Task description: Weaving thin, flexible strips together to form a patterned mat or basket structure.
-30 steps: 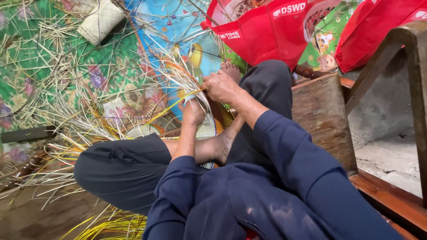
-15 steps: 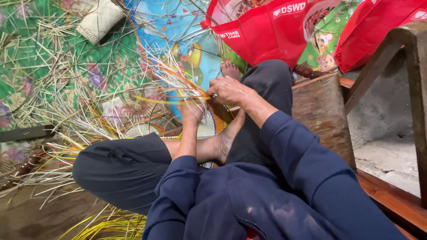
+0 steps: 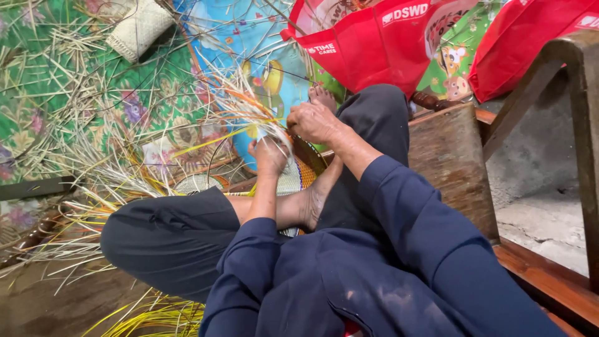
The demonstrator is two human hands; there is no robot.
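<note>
Since the earlier frames the long yellow strand (image 3: 212, 138) has swung down from nearly level to a slant that drops toward the left, and the right hand (image 3: 312, 122) has drawn back a little toward the body, now bunched above the work. That right hand's grip is pressed together, fingers curled, pinching pale straw-coloured weaving strips (image 3: 262, 115) at the point where they fan out; exactly which strips it pinches cannot be told. Just below and left of it, the left hand (image 3: 269, 156) is closed around the gathered bundle of the same strips, thumb on top, resting against the rim of the half-woven round mat of pale and orange-yellow fibre (image 3: 293, 178). This mat lies on the person's crossed bare feet, between the dark-trousered knees, with loose strips spraying outward to the left over the colourful printed floor sheet (image 3: 62, 93). A small woven pale basket (image 3: 140, 28) lies at the top left on that sheet, well apart from the hands. Red fabric bags (image 3: 380, 43) stand beyond the feet, and a worn wooden chair frame (image 3: 449, 162) stands to the right, beside the right forearm.
</note>
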